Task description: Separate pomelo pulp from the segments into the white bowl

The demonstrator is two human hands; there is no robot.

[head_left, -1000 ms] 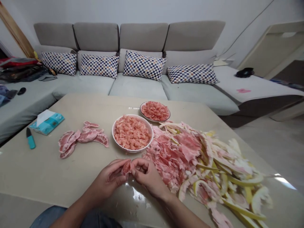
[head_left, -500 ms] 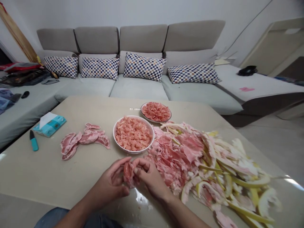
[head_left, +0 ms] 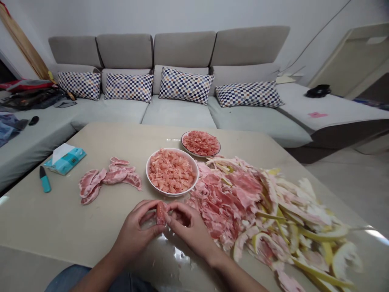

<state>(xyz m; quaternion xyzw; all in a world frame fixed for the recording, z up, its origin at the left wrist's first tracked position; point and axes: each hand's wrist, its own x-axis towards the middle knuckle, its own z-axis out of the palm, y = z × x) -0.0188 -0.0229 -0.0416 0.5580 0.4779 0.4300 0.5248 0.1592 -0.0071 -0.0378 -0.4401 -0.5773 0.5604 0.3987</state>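
1. My left hand and right hand meet near the front edge of the pale worktop, with my forearms coming in from below.
2. My fingers are closed, not released: both hands grip one small pink pomelo segment between them. It stands roughly upright, and my fingers hide much of it, so I cannot tell exactly where each fingertip sits.
3. The segment is between my hands, just in front of a white bowl heaped with pink fruit pieces.
4. Farther ahead, a white plate holds more of the same pink pieces.
5. Just beside my right hand lies a big heap of pink skins and yellow-white rind, spreading across the right side of the worktop.
6. Out to my left lie several whole pink segments, with a blue tissue pack and a teal marker beyond them.
7. A light, even pinch seems best here — the flesh looks soft, and squeezing could burst it. I'd ease the skin away slowly, keeping my fingertips close to the flesh — that way, it should come away in larger pieces.
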